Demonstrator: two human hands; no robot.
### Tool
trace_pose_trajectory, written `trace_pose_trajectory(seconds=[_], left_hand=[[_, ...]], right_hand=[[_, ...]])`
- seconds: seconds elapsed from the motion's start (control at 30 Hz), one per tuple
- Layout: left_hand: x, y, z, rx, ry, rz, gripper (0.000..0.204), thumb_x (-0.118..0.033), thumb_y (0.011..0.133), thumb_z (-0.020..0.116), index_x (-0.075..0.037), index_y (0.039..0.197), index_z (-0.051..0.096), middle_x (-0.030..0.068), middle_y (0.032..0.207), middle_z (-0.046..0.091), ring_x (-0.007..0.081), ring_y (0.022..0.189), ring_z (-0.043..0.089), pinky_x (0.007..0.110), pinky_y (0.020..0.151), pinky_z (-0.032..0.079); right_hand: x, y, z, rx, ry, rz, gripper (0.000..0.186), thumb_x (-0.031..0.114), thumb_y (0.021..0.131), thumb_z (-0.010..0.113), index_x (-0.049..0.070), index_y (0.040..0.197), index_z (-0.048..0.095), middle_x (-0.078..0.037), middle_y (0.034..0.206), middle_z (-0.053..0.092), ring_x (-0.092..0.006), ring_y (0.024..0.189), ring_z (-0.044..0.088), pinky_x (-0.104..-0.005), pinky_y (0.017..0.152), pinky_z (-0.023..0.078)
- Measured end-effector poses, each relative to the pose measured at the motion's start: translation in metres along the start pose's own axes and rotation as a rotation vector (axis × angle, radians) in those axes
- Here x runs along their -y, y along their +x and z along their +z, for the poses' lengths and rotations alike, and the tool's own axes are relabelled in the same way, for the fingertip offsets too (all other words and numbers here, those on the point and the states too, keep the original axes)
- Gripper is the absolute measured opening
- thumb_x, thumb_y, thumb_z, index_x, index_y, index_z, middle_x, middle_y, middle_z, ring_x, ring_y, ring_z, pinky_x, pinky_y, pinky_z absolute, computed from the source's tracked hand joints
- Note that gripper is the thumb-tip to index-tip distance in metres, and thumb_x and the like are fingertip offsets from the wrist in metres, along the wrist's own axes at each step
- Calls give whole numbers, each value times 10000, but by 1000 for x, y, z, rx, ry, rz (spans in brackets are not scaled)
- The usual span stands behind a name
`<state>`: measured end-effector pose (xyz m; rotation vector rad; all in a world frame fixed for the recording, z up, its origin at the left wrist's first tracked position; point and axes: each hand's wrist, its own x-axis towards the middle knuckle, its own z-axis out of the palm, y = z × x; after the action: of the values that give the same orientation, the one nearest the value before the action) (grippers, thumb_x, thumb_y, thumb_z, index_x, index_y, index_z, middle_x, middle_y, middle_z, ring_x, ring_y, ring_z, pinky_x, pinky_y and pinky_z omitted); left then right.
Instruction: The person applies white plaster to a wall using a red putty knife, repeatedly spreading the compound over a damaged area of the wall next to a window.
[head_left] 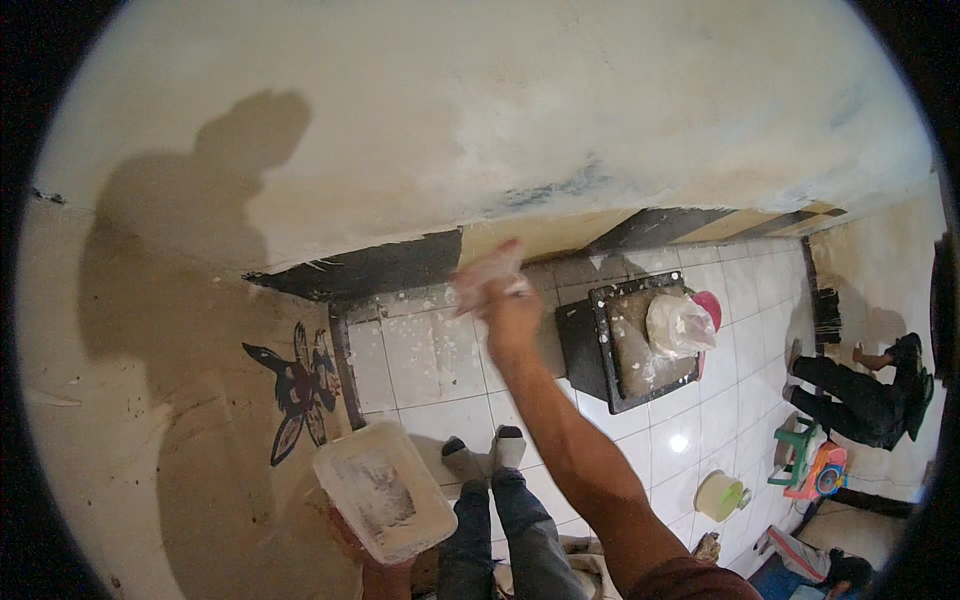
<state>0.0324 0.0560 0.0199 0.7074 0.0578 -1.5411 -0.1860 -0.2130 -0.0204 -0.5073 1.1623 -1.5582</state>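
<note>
A white rectangular plastic tub (345, 465), smeared inside with pale and grey residue, is held at the lower left by my left hand (347, 532). That hand grips from below and is mostly hidden under the tub. My right hand (508, 300) is stretched forward near the base of the wall and smeared by motion. Its fingers are closed round a crumpled, pinkish-white piece (488, 278), too blurred to name. Behind it, a yellow and black painted band (540, 235) runs along the bottom of the whitish, patchy wall (400, 120).
A black box-like stand (625, 345) bears a white plastic bag (680, 325) and a pink container (709, 305). White spatters dot the tiled floor (430, 350). Further right are a pail (718, 497), a green stool (795, 445) and a person in dark clothes (850, 395); another person (830, 570) is below.
</note>
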Motion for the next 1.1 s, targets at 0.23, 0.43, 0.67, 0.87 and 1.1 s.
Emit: trace_pose_trajectory(seconds=[0.23,0.43,0.67,0.87,1.1], left_hand=[[8,8,42,-26,76,62,787,-703,877,445,-237,1497,317,54,1521,351,345,1369,362,594,1093,343],[3,-6,25,9,24,130,701,-623,944,387,-217,1505,282,65,1525,340,308,1387,342,539,1138,294],[23,-14,-1,-118,103,124,672,-599,961,401,-221,1502,275,73,1491,378,286,1343,396,529,1101,360],[25,-8,-97,-107,67,7,689,-600,950,433,-206,1496,285,71,1459,414,291,1291,448,498,1059,419],[19,-24,-57,-126,75,36,698,-604,940,441,-198,1490,298,76,1449,425,294,1284,457,501,1057,419]], right_hand=[[106,107,-11,-233,612,124,29,81,907,555,86,879,559,-19,806,545,-144,708,524,-274,623,469],[282,-15,86,-361,-445,-863,109,86,801,630,86,752,532,-21,670,528,-131,562,509,-269,539,416],[119,107,1,97,-1738,-1459,349,101,775,636,79,1120,587,-192,1128,551,-387,1050,549,-536,888,469],[-36,43,-104,284,-1667,-1104,330,92,767,658,62,1095,629,-144,1086,615,-349,903,612,-464,754,533],[153,60,-27,-230,-1343,-1488,202,58,664,713,74,848,630,-109,836,611,-311,696,610,-420,566,486]])
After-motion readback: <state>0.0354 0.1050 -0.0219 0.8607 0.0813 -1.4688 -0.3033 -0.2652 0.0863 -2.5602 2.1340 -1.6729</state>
